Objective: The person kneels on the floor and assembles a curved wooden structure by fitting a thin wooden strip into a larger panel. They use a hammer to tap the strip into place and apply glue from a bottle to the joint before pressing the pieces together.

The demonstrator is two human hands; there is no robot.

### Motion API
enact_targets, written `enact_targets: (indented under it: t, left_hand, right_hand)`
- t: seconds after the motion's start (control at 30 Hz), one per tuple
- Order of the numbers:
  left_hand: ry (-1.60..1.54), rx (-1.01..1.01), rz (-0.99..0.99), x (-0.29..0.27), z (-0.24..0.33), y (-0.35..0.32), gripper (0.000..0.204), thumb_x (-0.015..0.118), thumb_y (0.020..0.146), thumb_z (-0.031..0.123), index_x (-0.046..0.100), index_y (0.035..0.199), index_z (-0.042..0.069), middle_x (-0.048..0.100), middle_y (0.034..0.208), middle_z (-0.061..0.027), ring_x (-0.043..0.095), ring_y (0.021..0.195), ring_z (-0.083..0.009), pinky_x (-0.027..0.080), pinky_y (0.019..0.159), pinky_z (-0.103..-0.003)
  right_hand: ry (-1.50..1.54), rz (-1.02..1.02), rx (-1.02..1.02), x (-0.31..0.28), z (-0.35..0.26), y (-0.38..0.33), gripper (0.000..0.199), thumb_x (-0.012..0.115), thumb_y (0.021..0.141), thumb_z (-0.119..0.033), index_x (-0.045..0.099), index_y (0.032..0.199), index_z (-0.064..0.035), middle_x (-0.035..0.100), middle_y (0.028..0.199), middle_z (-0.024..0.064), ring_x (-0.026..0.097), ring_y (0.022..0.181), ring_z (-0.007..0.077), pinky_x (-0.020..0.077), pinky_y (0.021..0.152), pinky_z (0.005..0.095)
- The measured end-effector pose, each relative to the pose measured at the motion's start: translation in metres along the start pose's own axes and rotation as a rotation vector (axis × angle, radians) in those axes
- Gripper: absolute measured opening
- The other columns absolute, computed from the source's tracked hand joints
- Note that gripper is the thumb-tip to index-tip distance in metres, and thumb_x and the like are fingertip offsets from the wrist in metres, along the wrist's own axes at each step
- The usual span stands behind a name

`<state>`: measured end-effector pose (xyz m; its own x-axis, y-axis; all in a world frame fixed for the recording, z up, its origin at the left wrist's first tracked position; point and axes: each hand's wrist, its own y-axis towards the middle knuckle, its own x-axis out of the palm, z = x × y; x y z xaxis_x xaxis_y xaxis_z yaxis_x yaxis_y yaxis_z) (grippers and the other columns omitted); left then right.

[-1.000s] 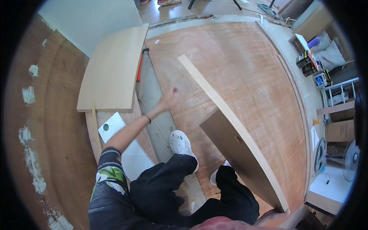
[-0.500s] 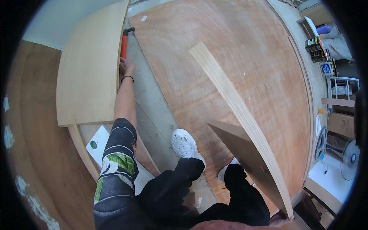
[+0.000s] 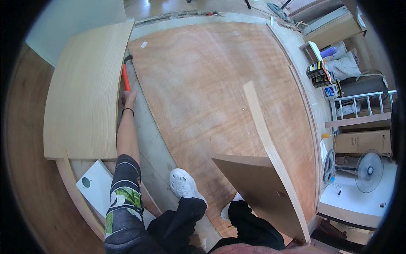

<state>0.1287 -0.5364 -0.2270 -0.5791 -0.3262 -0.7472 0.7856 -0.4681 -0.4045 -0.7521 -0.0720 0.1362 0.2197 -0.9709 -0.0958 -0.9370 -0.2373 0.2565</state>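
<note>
Red-handled tool's (image 3: pixel 126 77) head under the pale board (image 3: pixel 84 93); right hand out of view.

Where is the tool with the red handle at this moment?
In the head view, the red-handled tool lies upper left on the floor, between the pale wooden panel and the large brown sheet, at the left hand.

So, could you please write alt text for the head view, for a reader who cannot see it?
Seen from above, the person's left hand grips the red handle of a tool lying on the floor beside a pale wooden panel. A large brown plywood sheet lies to the right, with an upright board near their white shoes.
</note>
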Motion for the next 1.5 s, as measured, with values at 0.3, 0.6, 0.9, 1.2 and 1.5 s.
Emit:
enact_targets:
  t: [0.3, 0.6, 0.9, 1.2, 1.5]
  left_hand:
    - [-0.268, 0.044, 0.203, 0.006, 0.058, -0.089, 0.046, 0.066, 0.086, 0.036, 0.074, 0.099, -0.007, 0.073, 0.101, -0.0299, 0.071, 0.104, -0.0424, 0.056, 0.091, -0.048]
    - [-1.060, 0.255, -0.345, -0.050, 0.133, -0.282, 0.028, 0.070, 0.090, 0.033, 0.059, 0.078, 0.011, 0.049, 0.055, 0.0010, 0.043, 0.037, -0.0106, 0.031, 0.037, -0.030]
    - [-0.771, 0.684, -0.466, -0.316, 0.172, -0.382, 0.026, 0.072, 0.095, 0.031, 0.057, 0.080, 0.016, 0.040, 0.058, 0.0101, 0.036, 0.043, -0.0018, 0.025, 0.039, -0.022]
    - [-0.862, 0.953, -0.407, -0.413, 0.218, -0.585, 0.029, 0.073, 0.094, 0.030, 0.053, 0.087, 0.011, 0.048, 0.065, 0.0056, 0.040, 0.044, -0.0032, 0.029, 0.040, -0.022]
    - [-0.717, 1.152, -1.034, -0.270, 0.213, -0.751, 0.025, 0.071, 0.096, 0.031, 0.058, 0.094, 0.009, 0.050, 0.066, 0.0066, 0.044, 0.048, -0.0035, 0.033, 0.042, -0.022]
  right_hand:
    - [0.121, 0.005, 0.063, -0.029, 0.015, 0.002, 0.069, 0.048, 0.100, -0.059, 0.056, 0.134, -0.0003, 0.061, 0.130, 0.0166, 0.056, 0.120, 0.0269, 0.0454, 0.100, 0.0423]
    - [0.146, -0.210, 0.082, -0.038, 0.061, 0.003, 0.077, 0.042, 0.097, -0.071, 0.057, 0.130, -0.0033, 0.059, 0.130, 0.0158, 0.054, 0.123, 0.0285, 0.0405, 0.105, 0.0449]
    - [0.416, -0.164, 0.028, -0.002, 0.075, -0.003, 0.020, 0.051, 0.100, -0.033, 0.045, 0.093, -0.0151, 0.042, 0.093, -0.0024, 0.045, 0.089, 0.0116, 0.0407, 0.083, 0.0313]
    - [0.454, -0.157, 0.059, 0.024, 0.068, -0.005, 0.029, 0.064, 0.098, -0.027, 0.058, 0.108, -0.0017, 0.060, 0.103, 0.0051, 0.056, 0.095, 0.0164, 0.0461, 0.089, 0.0342]
    - [0.343, -0.196, -0.027, 0.059, 0.033, -0.047, 0.034, 0.071, 0.096, -0.026, 0.058, 0.111, 0.0015, 0.065, 0.103, 0.0088, 0.060, 0.094, 0.0185, 0.0494, 0.085, 0.0344]
